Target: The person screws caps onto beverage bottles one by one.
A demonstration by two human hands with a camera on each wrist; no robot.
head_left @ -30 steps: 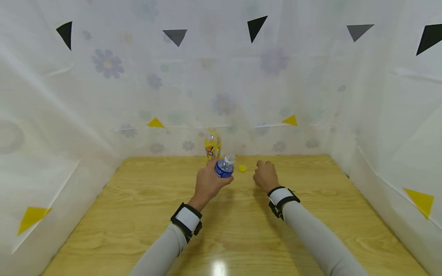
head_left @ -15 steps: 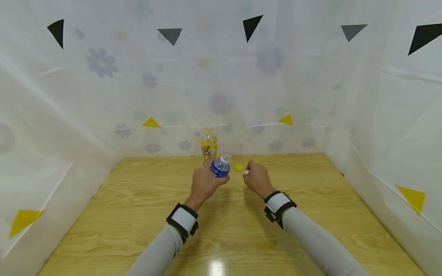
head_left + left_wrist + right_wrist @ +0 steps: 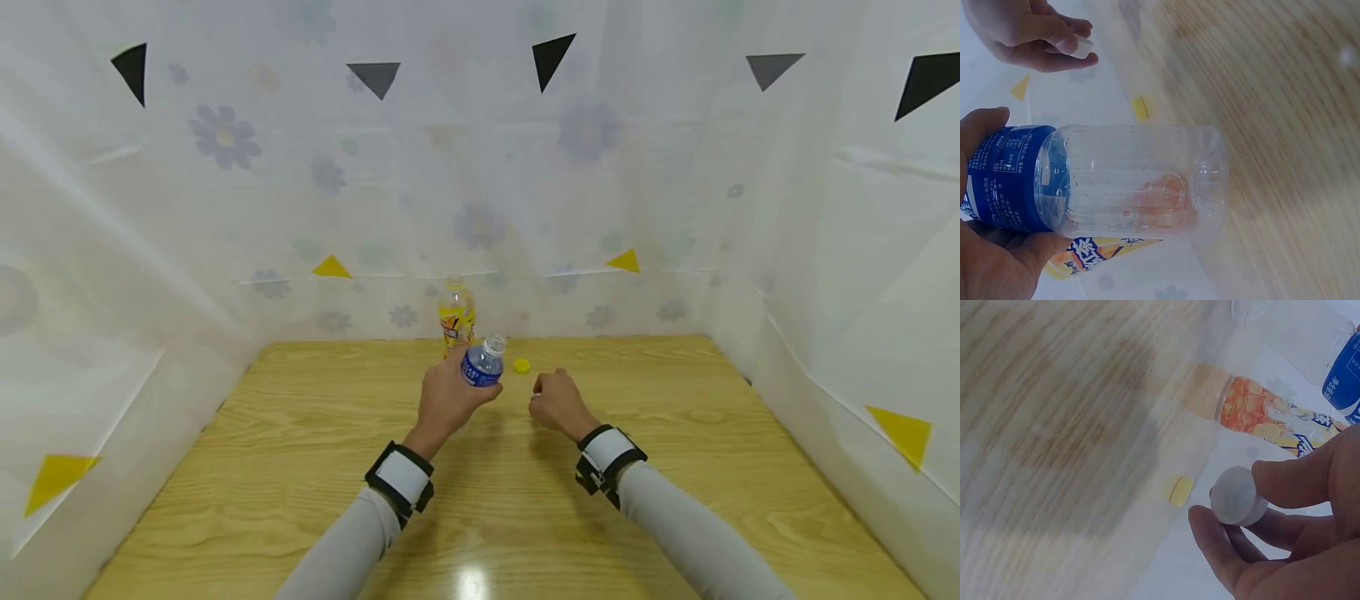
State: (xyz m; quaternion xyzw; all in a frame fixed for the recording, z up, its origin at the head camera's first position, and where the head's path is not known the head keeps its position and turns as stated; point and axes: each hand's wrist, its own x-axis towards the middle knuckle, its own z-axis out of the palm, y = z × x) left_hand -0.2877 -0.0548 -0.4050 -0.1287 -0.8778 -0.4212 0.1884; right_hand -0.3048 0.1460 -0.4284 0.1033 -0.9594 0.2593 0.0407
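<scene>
My left hand [image 3: 447, 398] grips a clear plastic bottle [image 3: 1135, 181] round its blue label [image 3: 1007, 178]. In the head view that bottle tilts a little to the right, its mouth bare of any cap. Droplets cling inside its clear wall. To the right, apart from the bottle, my right hand [image 3: 561, 404] pinches a white bottle cap [image 3: 1235, 497] between thumb and fingers. Behind the left hand stands a second bottle [image 3: 457, 317] with a yellow and orange label, also capless. A yellow cap [image 3: 522, 366] lies on the table between the two hands, farther back.
The wood-grain table [image 3: 322, 467] meets a pale flowered sheet [image 3: 480, 167] at the back, and similar sheets rise along both sides. Black, grey and yellow triangles are stuck on the sheets.
My right hand has moved left toward the bottle, then slightly down and nearer the body; the white cap in it came into sight. The left hand holds its bottle almost still.
</scene>
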